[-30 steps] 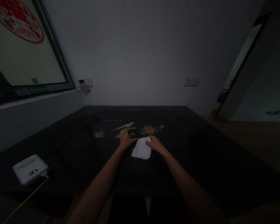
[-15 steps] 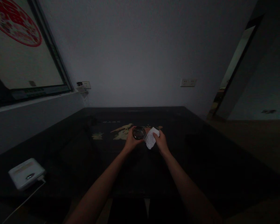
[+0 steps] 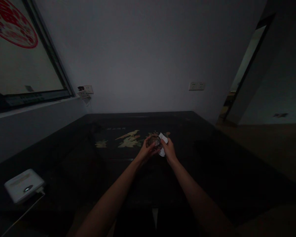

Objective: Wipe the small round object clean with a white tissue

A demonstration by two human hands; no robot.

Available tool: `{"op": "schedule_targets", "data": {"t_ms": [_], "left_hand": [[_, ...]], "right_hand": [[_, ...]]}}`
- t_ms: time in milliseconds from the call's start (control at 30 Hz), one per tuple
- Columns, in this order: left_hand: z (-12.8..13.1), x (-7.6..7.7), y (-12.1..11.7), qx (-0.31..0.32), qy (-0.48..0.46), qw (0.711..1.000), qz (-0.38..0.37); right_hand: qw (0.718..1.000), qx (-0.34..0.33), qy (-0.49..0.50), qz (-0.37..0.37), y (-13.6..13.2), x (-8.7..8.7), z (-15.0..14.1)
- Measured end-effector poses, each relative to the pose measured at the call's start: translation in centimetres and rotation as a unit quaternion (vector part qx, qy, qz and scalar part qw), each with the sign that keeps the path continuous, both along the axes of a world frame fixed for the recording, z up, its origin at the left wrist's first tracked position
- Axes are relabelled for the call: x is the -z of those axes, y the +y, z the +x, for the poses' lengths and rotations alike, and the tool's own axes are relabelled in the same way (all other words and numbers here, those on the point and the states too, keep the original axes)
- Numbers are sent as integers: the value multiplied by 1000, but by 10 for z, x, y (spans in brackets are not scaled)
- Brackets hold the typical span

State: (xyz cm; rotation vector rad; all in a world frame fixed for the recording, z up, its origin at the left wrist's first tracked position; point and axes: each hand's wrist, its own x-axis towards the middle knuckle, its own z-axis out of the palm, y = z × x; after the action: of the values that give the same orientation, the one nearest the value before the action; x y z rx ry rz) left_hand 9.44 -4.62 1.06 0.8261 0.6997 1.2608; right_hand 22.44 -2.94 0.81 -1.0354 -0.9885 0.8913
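A round, clear glass dish (image 3: 153, 141), perhaps an ashtray, is held above the dark table (image 3: 88, 171). My left hand (image 3: 145, 150) is closed around its left and near side. On the right, my right hand (image 3: 169, 149) grips a white tissue (image 3: 163, 138) and presses it close against the dish's right edge. Part of the tissue is hidden behind the fingers and thumb. Dim light hides the dish's finer detail.
A white box-shaped device (image 3: 24, 186) with a cable lies at the table's left. Behind the table is a wall with sockets (image 3: 196, 86). A window (image 3: 27, 65) is at the left, a doorway (image 3: 246, 65) at the right. The tabletop bears a bird-and-flower picture (image 3: 128, 140).
My left hand has brought the dish rightward to the tissue, and the dish has turned. The tissue now sits against the dish's edge, partly covered. The camera view has shifted slightly.
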Motion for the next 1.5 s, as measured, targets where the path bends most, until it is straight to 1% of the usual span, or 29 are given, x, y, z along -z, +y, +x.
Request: {"op": "schedule_targets", "data": {"t_ms": [67,167,300,433,567,700,767,867,967,1033,1100,1200,1267,1300,1333,1400,1500], "left_hand": [[-1,-6,-4,16,-42,999,-26],[-1,-12,-7,0,-67,997,-39],[1,-8,-6,-21,-86,995,-50],[2,-3,-3,-35,-123,989,-70],[2,-1,-3,-29,-141,984,-106],[0,-2,-5,-24,-153,981,-121],[-1,-1,-6,-27,-151,980,-126],[-2,-1,-6,-24,-141,983,-116],[-2,-1,-5,-22,-141,984,-109],[-2,1,-4,-27,-145,983,-107],[-2,3,-2,-34,-146,984,-101],[-1,6,1,-37,-149,984,-94],[-1,7,2,-37,-163,981,-97],[0,8,3,-35,-173,979,-101],[0,8,4,-34,-182,977,-103],[0,7,5,-36,-194,975,-104],[1,8,9,-42,-182,977,-103]], "right_hand": [[1000,-4,18,-1,1,1,0],[999,-26,39,-8,-1,-1,1],[997,-61,45,-24,-6,-6,-1],[994,-92,65,-4,-9,-9,-4],[994,-87,71,-1,-8,-8,-6],[991,-95,89,-4,-7,-5,-7],[992,-101,75,-9,-7,-3,-8],[995,-86,41,-32,-7,-1,-7],[997,-55,36,-48,-4,2,-4],[998,-31,35,-36,-2,1,0],[1000,-9,21,-10,0,-4,5],[998,23,-23,54,1,-19,13],[990,35,-67,118,-2,-31,18],[984,24,-98,150,-4,-35,20],[975,-1,-139,173,-7,-39,22],[948,-50,-244,199,-13,-39,24],[898,-104,-376,204,-20,-29,25]]}}
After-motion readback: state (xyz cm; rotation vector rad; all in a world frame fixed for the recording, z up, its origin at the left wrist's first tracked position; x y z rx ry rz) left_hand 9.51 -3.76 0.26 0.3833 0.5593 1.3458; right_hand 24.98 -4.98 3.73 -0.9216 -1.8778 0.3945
